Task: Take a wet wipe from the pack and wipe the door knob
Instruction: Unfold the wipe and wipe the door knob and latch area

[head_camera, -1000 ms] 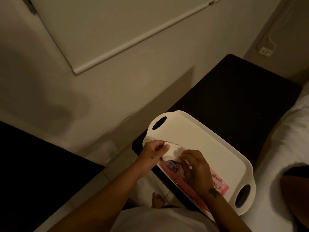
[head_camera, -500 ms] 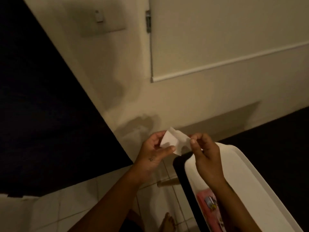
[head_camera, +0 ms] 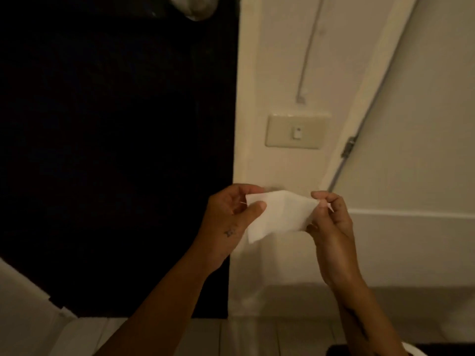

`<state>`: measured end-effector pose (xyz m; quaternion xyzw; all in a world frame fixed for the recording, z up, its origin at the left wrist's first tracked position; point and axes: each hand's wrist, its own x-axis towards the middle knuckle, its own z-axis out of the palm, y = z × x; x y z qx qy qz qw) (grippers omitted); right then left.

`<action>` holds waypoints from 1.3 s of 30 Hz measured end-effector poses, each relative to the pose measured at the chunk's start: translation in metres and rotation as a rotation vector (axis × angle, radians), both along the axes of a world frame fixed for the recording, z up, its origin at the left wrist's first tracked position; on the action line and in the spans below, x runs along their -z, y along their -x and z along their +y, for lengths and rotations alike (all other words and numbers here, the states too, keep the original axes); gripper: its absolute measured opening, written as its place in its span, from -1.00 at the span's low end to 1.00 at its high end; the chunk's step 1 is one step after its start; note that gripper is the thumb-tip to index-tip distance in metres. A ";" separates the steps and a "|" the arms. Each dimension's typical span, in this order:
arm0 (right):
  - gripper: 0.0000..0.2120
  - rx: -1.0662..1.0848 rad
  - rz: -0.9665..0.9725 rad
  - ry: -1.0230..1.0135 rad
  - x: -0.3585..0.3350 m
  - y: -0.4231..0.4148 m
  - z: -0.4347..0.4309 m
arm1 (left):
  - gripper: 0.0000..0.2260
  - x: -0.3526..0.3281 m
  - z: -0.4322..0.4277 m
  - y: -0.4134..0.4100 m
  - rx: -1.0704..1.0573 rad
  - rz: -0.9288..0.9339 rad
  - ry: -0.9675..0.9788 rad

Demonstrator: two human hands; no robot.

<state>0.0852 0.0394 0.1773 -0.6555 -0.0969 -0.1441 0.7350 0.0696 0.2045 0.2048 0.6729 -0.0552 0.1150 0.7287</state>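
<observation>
A white wet wipe (head_camera: pixel 279 215) is stretched between both hands in front of the wall. My left hand (head_camera: pixel 228 222) pinches its left edge with thumb and fingers. My right hand (head_camera: pixel 329 222) pinches its right corner. The round metal door knob (head_camera: pixel 195 6) shows at the top edge of the view, on the dark door (head_camera: pixel 115 150), well above and to the left of the hands. The wipe pack is out of view.
A beige light switch plate (head_camera: pixel 297 131) sits on the cream wall right of the door. A pale cabinet door with a hinge (head_camera: pixel 348 147) lies to the right. Tiled floor (head_camera: pixel 257 335) shows below, and a white tray edge (head_camera: pixel 411 352) at bottom right.
The view swung up and left from the tray to the door, bringing the knob into sight. The hands lifted the wipe off the pack and spread it wider between them.
</observation>
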 end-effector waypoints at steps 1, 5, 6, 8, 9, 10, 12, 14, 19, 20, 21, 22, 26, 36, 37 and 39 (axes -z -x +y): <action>-0.86 -0.047 -0.002 -0.019 -0.007 -0.004 0.013 | -0.76 -0.012 0.010 -0.002 -0.014 -0.027 -0.017; -0.43 -0.172 -0.043 -0.025 -0.033 -0.018 0.059 | -0.79 -0.053 0.045 -0.005 -0.023 -0.125 -0.125; -0.50 -0.167 -0.071 -0.014 -0.039 -0.022 0.068 | -0.80 -0.061 0.053 -0.006 -0.035 -0.147 -0.151; -0.79 -0.136 -0.126 -0.011 -0.052 -0.031 0.083 | -0.80 -0.075 0.067 -0.008 -0.058 -0.179 -0.170; -0.87 -0.114 -0.141 -0.001 -0.060 -0.035 0.090 | -0.80 -0.082 0.073 -0.010 -0.066 -0.192 -0.169; -0.82 -0.094 -0.165 -0.006 -0.066 -0.039 0.095 | -0.80 -0.089 0.078 -0.012 -0.073 -0.203 -0.165; -0.75 -0.079 -0.196 -0.067 -0.083 -0.043 0.105 | -0.81 -0.103 0.088 -0.017 -0.098 -0.222 -0.156; -0.67 -0.085 -0.212 -0.077 -0.106 -0.043 0.112 | -0.82 -0.121 0.095 -0.023 -0.141 -0.258 -0.189; -0.38 -0.030 -0.398 0.022 -0.151 -0.049 0.128 | -0.83 -0.165 0.106 -0.037 -0.189 -0.343 -0.226; -0.37 -0.029 -0.426 0.011 -0.157 -0.052 0.130 | -0.83 -0.172 0.108 -0.040 -0.199 -0.366 -0.228; -0.37 -0.040 -0.443 -0.014 -0.162 -0.053 0.131 | -0.83 -0.178 0.109 -0.042 -0.209 -0.392 -0.234; -0.38 -0.051 -0.452 -0.028 -0.167 -0.055 0.133 | -0.83 -0.184 0.111 -0.045 -0.215 -0.413 -0.240; -0.78 0.011 -0.487 0.018 -0.191 -0.061 0.138 | -0.86 -0.206 0.113 -0.051 -0.186 -0.458 -0.230; -0.90 0.304 -0.648 0.205 -0.259 -0.105 0.148 | -0.83 -0.240 0.123 -0.084 -0.392 -0.480 -0.243; -0.90 0.332 -0.652 0.235 -0.261 -0.109 0.150 | -0.83 -0.240 0.124 -0.086 -0.408 -0.472 -0.249; -0.89 0.380 -0.651 0.294 -0.262 -0.116 0.153 | -0.81 -0.238 0.125 -0.091 -0.435 -0.458 -0.262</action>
